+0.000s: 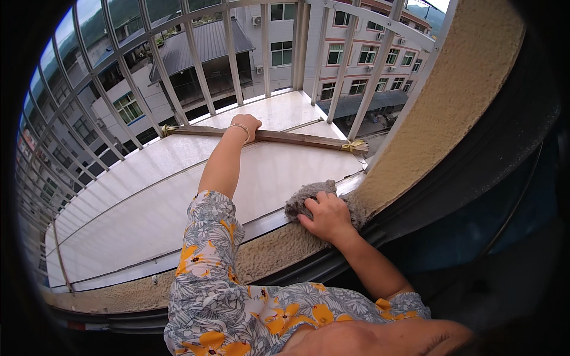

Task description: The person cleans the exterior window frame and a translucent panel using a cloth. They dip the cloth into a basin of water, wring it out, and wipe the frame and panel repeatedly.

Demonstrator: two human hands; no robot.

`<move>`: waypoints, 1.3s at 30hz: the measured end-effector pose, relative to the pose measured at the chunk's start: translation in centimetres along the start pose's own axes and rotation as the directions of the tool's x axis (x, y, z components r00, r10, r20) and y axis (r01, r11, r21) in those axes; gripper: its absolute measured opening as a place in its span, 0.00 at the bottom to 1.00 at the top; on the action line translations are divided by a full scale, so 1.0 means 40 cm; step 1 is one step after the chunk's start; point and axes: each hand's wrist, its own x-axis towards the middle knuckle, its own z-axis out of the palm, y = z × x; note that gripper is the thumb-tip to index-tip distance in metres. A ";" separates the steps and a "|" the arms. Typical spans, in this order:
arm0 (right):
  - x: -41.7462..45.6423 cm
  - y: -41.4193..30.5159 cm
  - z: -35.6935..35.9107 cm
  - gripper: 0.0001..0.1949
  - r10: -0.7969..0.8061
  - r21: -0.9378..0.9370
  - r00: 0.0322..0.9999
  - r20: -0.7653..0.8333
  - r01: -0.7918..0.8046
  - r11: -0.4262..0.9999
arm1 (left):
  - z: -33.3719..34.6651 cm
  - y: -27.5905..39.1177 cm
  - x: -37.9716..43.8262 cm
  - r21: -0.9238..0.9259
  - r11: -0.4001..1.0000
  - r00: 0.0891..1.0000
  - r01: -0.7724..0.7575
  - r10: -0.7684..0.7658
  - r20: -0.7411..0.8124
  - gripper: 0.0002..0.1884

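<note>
My left hand (247, 124) is closed around a narrow wooden bar (298, 138) lying slantwise above the white floor panels (267, 173) of a window cage. Yellowish ties fasten the bar at both ends, the nearer one (354, 145) at the right. A bracelet circles the left wrist. My right hand (327, 216) presses on a grey, fuzzy cloth (307, 196) at the right end of the sill, where the metal edge strip meets the wall. Part of the cloth is hidden under the hand.
Upright metal bars (234, 58) fence the panels on the far, left and right sides. The rough stucco sill (276, 251) and dark window frame run in front of me. A beige wall (454, 89) rises at the right. Buildings stand far below, beyond the bars.
</note>
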 end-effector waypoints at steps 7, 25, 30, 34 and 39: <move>0.005 0.012 0.002 0.12 0.017 0.077 0.997 -0.072 -0.011 0.997 | -0.011 -0.015 -0.014 -0.131 0.989 0.998 0.069 -0.070 -0.006 0.11; 0.218 0.115 0.060 0.27 0.169 0.008 0.935 0.313 -0.180 0.984 | 0.026 -0.021 -0.033 -0.246 0.960 0.977 0.137 -0.172 -0.126 0.11; 0.289 0.119 0.071 0.32 0.331 -0.169 0.856 0.397 -0.286 0.943 | 0.024 -0.009 -0.044 -0.239 0.957 0.969 0.165 -0.202 -0.141 0.10; 0.329 0.141 0.084 0.33 0.373 -0.229 0.852 0.367 -0.306 0.924 | 0.028 -0.005 -0.047 -0.275 0.945 0.950 0.177 -0.237 -0.204 0.10; 0.244 0.178 0.095 0.21 0.013 0.226 0.977 0.211 -0.062 0.972 | 0.056 0.010 -0.052 -0.340 0.924 0.907 0.172 -0.283 -0.313 0.07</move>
